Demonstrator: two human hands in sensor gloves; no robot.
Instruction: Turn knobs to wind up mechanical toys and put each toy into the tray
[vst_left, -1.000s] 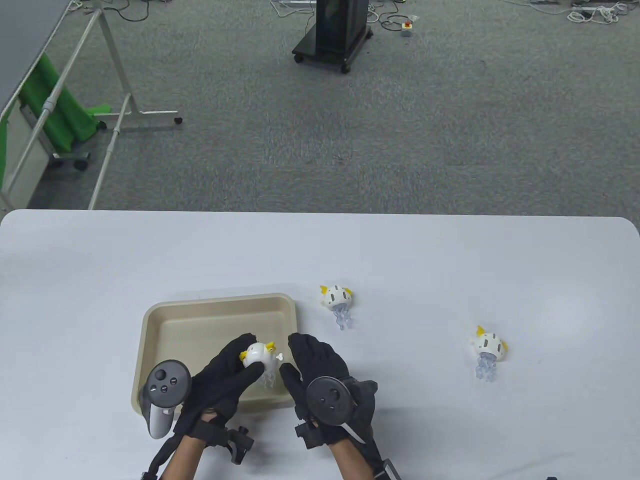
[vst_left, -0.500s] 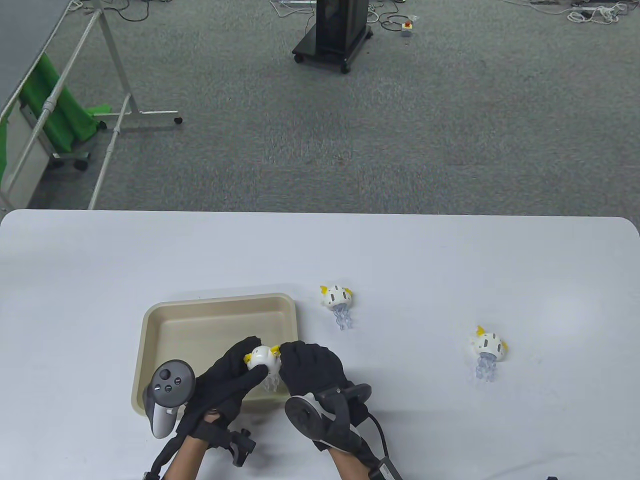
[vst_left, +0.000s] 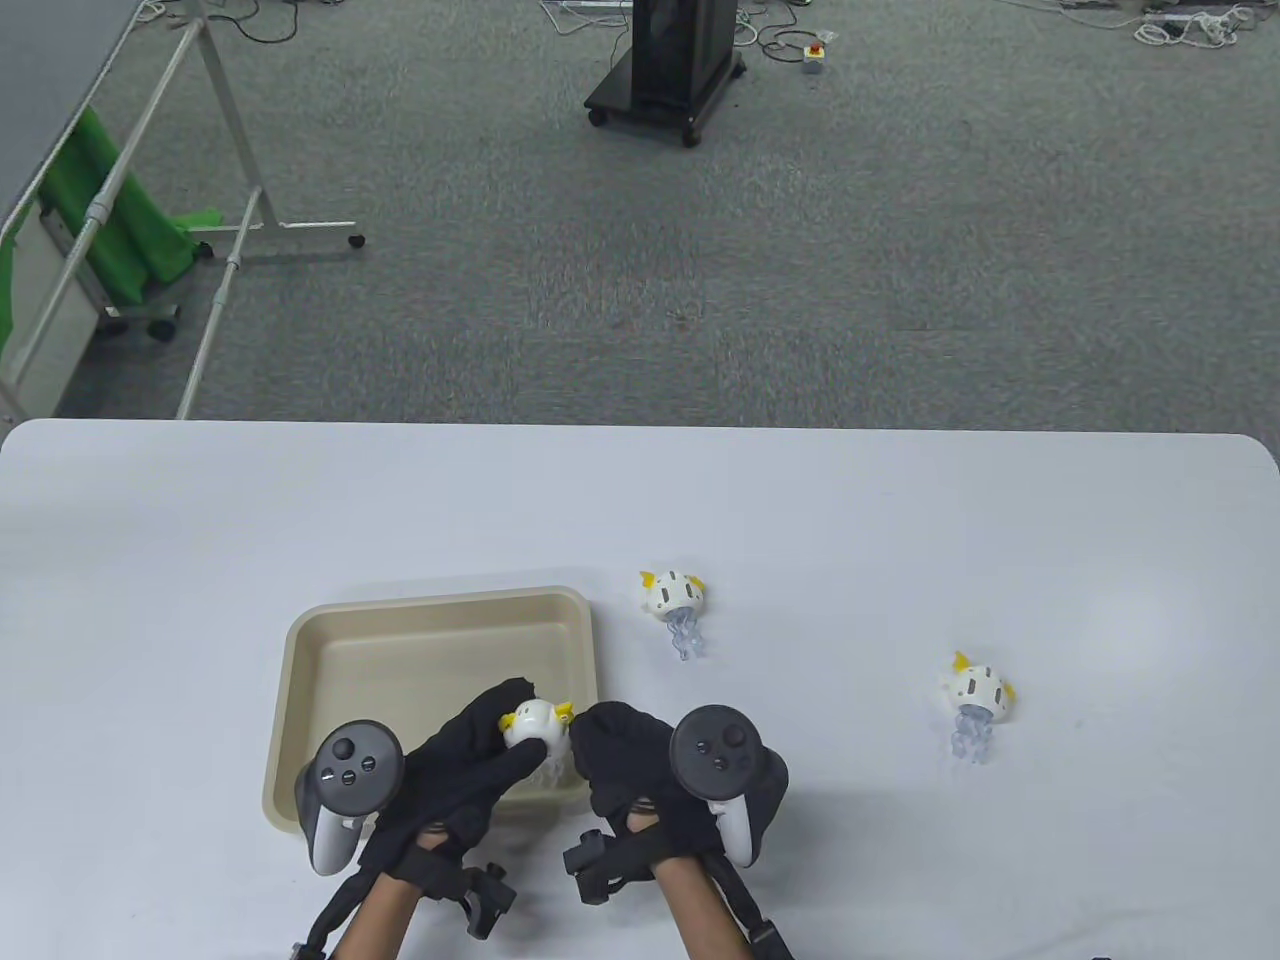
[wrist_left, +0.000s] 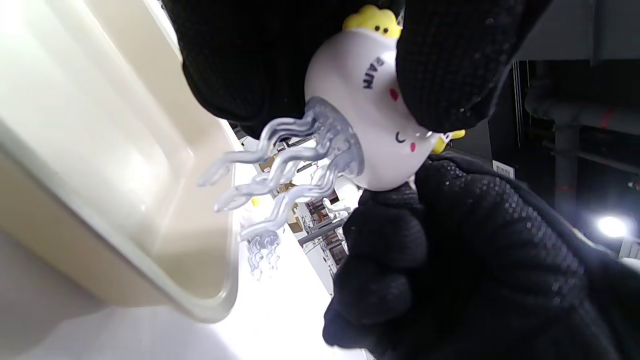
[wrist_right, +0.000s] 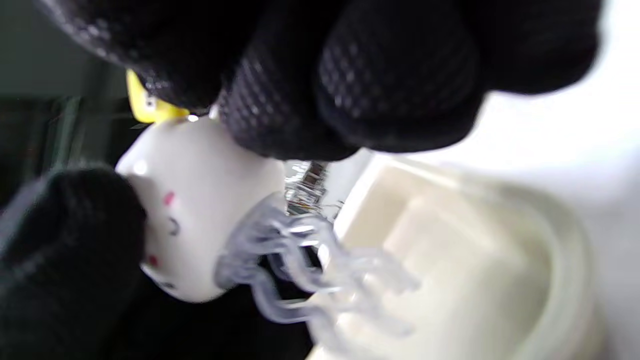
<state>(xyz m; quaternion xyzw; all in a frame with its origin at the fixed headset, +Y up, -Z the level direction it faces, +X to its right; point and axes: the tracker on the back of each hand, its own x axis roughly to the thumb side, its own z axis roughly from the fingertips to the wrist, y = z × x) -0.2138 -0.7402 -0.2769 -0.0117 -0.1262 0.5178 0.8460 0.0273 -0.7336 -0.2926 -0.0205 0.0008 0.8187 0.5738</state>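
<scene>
A white jellyfish toy with yellow bumps and clear tentacles hangs over the near right corner of the beige tray. My left hand grips its body between thumb and fingers. My right hand curls its fingers against the toy's right side, covering the knob. In the left wrist view the toy shows a small face, held by the left-hand fingers, with the tray beneath. The right wrist view shows the right fingertips pinching at the toy above the tray.
Two more jellyfish toys lie on the white table: one just right of the tray's far corner, another further right. The table's far edge borders a carpeted floor with a black cabinet.
My right hand reached the toy's knob side and closed on it, then rolled at the wrist, swinging its tracker up and to the right. The toy shifted slightly right in the left hand.
</scene>
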